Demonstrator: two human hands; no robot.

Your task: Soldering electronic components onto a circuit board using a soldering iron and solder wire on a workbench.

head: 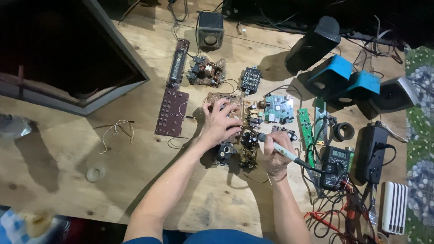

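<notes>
Circuit board (247, 149) crowded between left hand (219, 123), right hand (274, 156).

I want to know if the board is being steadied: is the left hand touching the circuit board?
Touching. The head view shows the left hand pressed flat on the circuit board, fingers spread.
</notes>
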